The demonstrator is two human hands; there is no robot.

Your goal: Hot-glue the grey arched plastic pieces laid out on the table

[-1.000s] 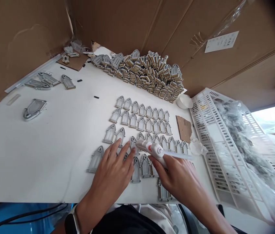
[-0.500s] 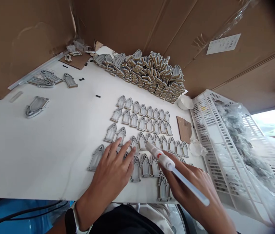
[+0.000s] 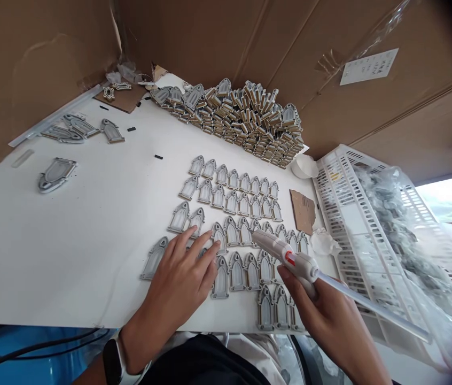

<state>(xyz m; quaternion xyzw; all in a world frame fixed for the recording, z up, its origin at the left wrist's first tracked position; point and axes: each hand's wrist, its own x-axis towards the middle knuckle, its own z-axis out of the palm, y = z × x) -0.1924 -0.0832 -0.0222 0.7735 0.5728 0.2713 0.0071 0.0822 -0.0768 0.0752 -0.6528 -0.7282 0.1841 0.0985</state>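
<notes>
My right hand [image 3: 322,310] is wrapped round a white hot glue gun [image 3: 276,247] with a red mark; a long translucent glue stick [image 3: 374,306] sticks out of its back. The gun's nozzle is over the third row of small grey arch-shaped frames [image 3: 231,231]. My left hand [image 3: 184,275] is spread palm down over the left part of the rows, its fingertips at the frames and covering some of them. Just left of it lies a single arched frame [image 3: 154,258]. Several rows of these frames lie flat on the white table [image 3: 69,251].
A big stack of frames [image 3: 242,117] stands at the back. On the right are a white basket [image 3: 346,198] with plastic-bagged items, a small white bowl [image 3: 304,167] and a cardboard scrap [image 3: 303,212]. Loose frames [image 3: 57,174] lie at the left. Cardboard walls [image 3: 194,32] surround the table.
My right hand has moved the glue gun to the right along the third row, and the gun has turned so the glue stick points more to the right. My left hand has hardly moved.
</notes>
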